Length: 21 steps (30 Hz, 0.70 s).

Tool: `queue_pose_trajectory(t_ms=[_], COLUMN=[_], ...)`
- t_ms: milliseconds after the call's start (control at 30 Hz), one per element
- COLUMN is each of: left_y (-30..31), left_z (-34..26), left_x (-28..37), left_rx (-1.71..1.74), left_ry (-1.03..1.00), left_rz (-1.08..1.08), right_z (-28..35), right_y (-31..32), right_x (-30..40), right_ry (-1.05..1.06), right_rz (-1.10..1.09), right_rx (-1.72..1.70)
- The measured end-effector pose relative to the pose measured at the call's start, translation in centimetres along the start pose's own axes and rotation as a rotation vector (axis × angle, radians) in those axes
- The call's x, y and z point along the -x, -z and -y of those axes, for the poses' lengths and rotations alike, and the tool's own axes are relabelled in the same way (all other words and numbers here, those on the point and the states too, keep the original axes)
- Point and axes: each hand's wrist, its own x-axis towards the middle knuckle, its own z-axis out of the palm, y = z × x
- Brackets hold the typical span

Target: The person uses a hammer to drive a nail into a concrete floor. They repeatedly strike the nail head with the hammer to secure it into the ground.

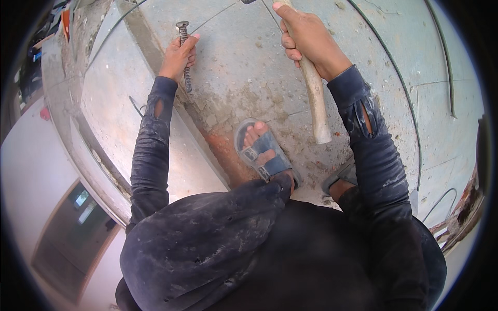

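Note:
My left hand grips a ribbed steel bar chisel, held nearly upright with its flattened, mushroomed head above the fist. The chisel's lower end is beside the long raised edge, near broken mortar; whether it touches is unclear. Farther right, my right hand is closed around a pale wooden hammer handle, whose butt hangs down toward my feet. Only a dark bit of what seems to be the hammer head shows at the top edge; the rest is cut off.
Reddish, brick-like material is exposed along the raised edge. My sandalled foot stands among the rubble. A black cable and a thin dark rod or pipe lie right. Wire sticks up left, above an opening.

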Motion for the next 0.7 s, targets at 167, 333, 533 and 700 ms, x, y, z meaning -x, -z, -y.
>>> queue_pose_trajectory(t_ms=[167, 333, 533, 700], left_y=[-0.7, -1.5, -2.6, -2.8], left_z=[-0.3, 2.3, 1.9, 1.5], left_x=[1.3, 4.3, 6.5, 6.6], left_rx=[-0.181, -0.409, -0.583, -0.619], left_ry=[0.028, 0.041, -0.024, -0.022], left_rz=[0.09, 0.155, 0.276, 0.244], right_z=[-0.1, -0.9, -2.0, -5.5], right_y=[0.3, 0.5, -1.0, -4.2], right_x=[0.4, 1.4, 2.2, 3.4], right_ry=[0.006, 0.013, 0.175, 0.275], right_rz=[-0.014, -0.003, -0.164, -0.276], right_rx=[-0.06, -0.051, -0.01, 0.068])
